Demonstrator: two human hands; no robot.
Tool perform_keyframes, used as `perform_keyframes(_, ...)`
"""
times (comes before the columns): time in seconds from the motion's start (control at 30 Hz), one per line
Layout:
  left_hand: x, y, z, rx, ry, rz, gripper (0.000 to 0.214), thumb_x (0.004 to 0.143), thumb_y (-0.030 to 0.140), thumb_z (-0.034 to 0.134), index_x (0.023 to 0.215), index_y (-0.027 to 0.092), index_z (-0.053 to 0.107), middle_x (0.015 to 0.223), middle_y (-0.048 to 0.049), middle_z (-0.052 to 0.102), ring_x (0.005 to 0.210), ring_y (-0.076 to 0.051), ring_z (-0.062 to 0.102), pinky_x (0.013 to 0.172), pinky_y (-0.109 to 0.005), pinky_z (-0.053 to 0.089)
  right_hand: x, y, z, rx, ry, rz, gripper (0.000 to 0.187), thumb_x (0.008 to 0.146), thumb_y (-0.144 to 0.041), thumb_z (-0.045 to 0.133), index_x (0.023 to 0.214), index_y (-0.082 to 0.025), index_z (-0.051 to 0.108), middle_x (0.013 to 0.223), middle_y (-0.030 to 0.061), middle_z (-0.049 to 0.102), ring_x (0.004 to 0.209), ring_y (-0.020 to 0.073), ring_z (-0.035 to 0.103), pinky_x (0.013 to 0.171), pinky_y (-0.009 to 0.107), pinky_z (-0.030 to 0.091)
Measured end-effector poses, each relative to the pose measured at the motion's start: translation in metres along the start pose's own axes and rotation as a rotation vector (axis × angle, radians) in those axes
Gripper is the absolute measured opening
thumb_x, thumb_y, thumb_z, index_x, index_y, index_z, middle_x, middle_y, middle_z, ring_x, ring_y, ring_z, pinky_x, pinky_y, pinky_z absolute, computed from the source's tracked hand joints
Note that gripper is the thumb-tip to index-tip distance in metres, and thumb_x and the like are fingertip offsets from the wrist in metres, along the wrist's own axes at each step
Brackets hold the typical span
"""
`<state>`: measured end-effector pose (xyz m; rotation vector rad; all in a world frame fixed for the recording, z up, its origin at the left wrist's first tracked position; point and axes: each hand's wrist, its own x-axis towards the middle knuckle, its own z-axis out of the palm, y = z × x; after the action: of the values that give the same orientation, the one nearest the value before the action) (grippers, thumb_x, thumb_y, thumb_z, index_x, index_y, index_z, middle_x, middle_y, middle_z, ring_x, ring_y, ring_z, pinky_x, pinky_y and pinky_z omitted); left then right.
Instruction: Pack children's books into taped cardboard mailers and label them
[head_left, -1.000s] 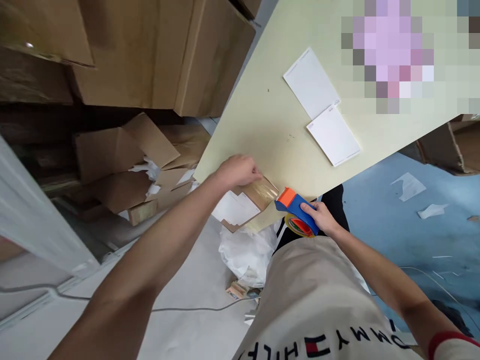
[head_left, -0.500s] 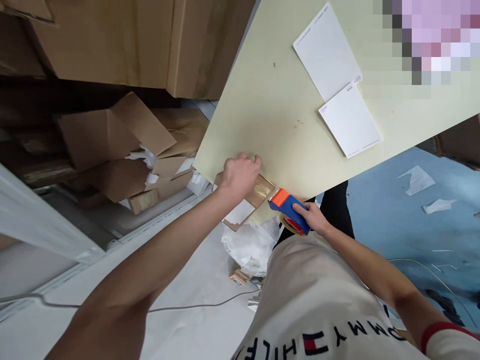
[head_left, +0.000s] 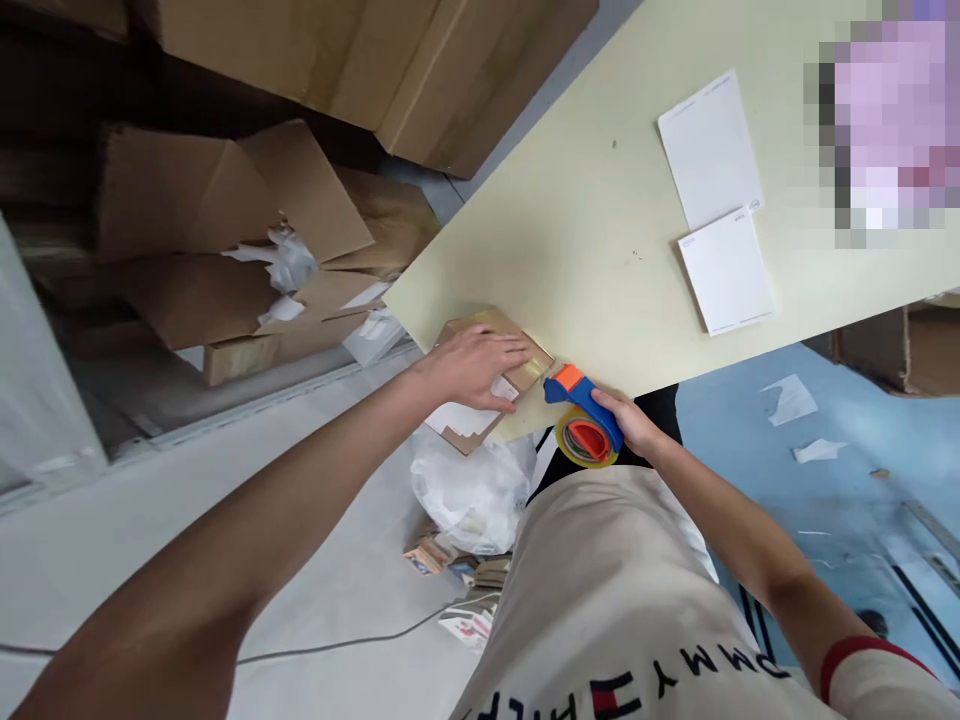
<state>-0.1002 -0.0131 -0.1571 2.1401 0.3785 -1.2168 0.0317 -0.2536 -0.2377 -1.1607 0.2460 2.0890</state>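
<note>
A small flat cardboard parcel [head_left: 525, 352] with a white label lies at the near corner of the pale yellow table [head_left: 570, 250]. My left hand [head_left: 472, 365] rests flat on top of it, fingers stretched out and pressing down. My right hand [head_left: 626, 420] grips a blue and orange tape dispenser [head_left: 585, 415] with a yellow-rimmed roll, its orange tip touching the parcel's right edge at the table's edge.
Two white sheets [head_left: 716, 200] lie farther out on the table. Brown cardboard boxes [head_left: 225, 230] are piled to the left and behind. A white plastic bag [head_left: 469, 495] and scraps sit on the floor below the table corner. Blue floor with paper bits lies right.
My left hand moved from the parcel's far edge to lie flat on its top. The dispenser shifted slightly and tilted, showing more of its roll. The view swung.
</note>
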Motion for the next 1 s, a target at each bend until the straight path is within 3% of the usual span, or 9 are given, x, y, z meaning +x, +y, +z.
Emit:
perform_keyframes(0.13,-0.007,-0.018,-0.011,-0.056,0.191,-0.193,0.071,0.068,0.058,0.069,0.132,0.029,0.057,0.138,-0.0065,0.059,0.127,-0.03,0.053,0.107,-0.04,0.034,0.019,-0.053,0.01,-0.07,0.025,-0.067,0.041,0.087,-0.055,0.058,0.101,-0.019,0.072,0.097,0.0061,0.077,0.091,0.0239,0.071,0.086,0.038,0.058)
perform_keyframes(0.23,-0.008,-0.024,-0.01,-0.151,0.438,-0.411,0.062,0.075,0.057,0.064,0.13,0.028,0.058,0.126,-0.0061,0.066,0.116,-0.029,0.06,0.1,-0.038,0.04,0.043,-0.109,0.017,-0.208,0.02,-0.148,0.043,0.089,-0.056,0.055,0.1,-0.017,0.07,0.099,0.007,0.076,0.092,0.0227,0.071,0.088,0.038,0.057)
perform_keyframes(0.37,0.002,-0.006,0.008,-0.249,0.91,-0.538,0.055,0.089,0.048,0.049,0.136,0.021,0.053,0.137,-0.012,0.058,0.127,-0.029,0.051,0.107,-0.043,0.033,0.066,-0.171,0.028,-0.406,-0.096,-0.14,0.051,0.091,-0.063,0.047,0.103,-0.017,0.067,0.101,0.009,0.075,0.093,0.023,0.07,0.087,0.038,0.057)
perform_keyframes(0.43,0.009,0.008,0.019,-0.279,1.026,-0.549,0.05,0.093,0.041,0.041,0.139,0.023,0.05,0.145,-0.0122,0.05,0.133,-0.029,0.044,0.111,-0.047,0.025,0.069,-0.183,0.031,-0.518,-0.08,-0.135,0.051,0.088,-0.064,0.051,0.104,-0.017,0.064,0.102,0.0092,0.073,0.092,0.0225,0.069,0.084,0.036,0.058)
perform_keyframes(0.57,0.016,0.021,0.029,-0.316,1.063,-0.522,0.053,0.091,0.043,0.044,0.141,0.028,0.048,0.15,-0.0109,0.044,0.133,-0.033,0.041,0.111,-0.052,0.019,0.061,-0.182,0.032,-0.653,0.042,-0.307,0.051,0.083,-0.065,0.057,0.112,-0.023,0.054,0.106,0.0044,0.069,0.093,0.0183,0.066,0.082,0.032,0.057)
perform_keyframes(0.7,0.014,0.02,0.026,-0.325,1.066,-0.519,0.052,0.091,0.043,0.044,0.141,0.03,0.049,0.145,-0.0107,0.048,0.128,-0.032,0.044,0.108,-0.051,0.023,0.048,-0.182,0.03,-0.828,-0.037,-0.428,0.054,0.082,-0.065,0.056,0.117,-0.024,0.055,0.116,0.0048,0.066,0.107,0.0197,0.062,0.092,0.034,0.053)
perform_keyframes(0.83,0.012,0.022,0.023,-0.295,1.071,-0.536,0.05,0.093,0.043,0.041,0.14,0.029,0.049,0.138,-0.0116,0.053,0.123,-0.032,0.046,0.105,-0.05,0.025,0.043,-0.185,0.025,-1.001,-0.12,-0.368,0.076,0.069,-0.032,0.077,0.139,-0.024,0.047,0.131,0.0078,0.061,0.117,0.0259,0.058,0.1,0.041,0.049)
perform_keyframes(1.0,0.014,0.027,0.024,-0.279,1.073,-0.575,0.048,0.094,0.045,0.038,0.14,0.032,0.047,0.127,-0.0102,0.057,0.119,-0.03,0.047,0.102,-0.046,0.027,0.037,-0.181,0.014,-1.061,-0.064,-0.326,0.092,0.065,-0.008,0.066,0.149,-0.028,0.035,0.12,0.0044,0.066,0.103,0.0251,0.064,0.093,0.044,0.054)
